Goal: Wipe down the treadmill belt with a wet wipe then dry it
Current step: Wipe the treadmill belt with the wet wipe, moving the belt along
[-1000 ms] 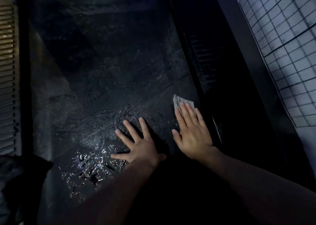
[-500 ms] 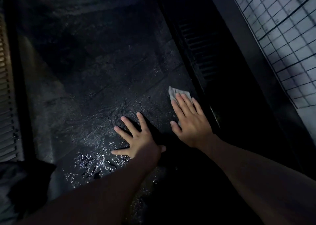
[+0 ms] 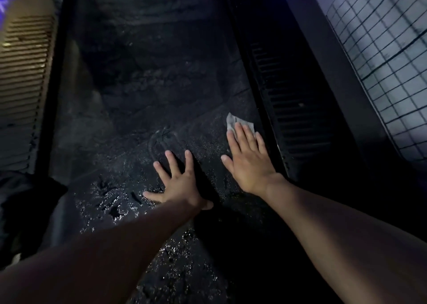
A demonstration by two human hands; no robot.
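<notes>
R hand [image 3: 248, 162] flat, pressing wipe [image 3: 233, 120] on belt [image 3: 143, 100]

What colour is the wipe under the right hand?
Pale greyish white; the small crumpled wet wipe shows best in the head view.

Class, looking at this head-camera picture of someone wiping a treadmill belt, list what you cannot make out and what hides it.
- Head view: most of the crumpled white wipe lies under the right hand; its full size is hidden.
- Head view: the far end of the black textured treadmill belt is cut by the top edge and lost in darkness.
- Head view: the dark shape at the left edge is too dim to identify.
</notes>
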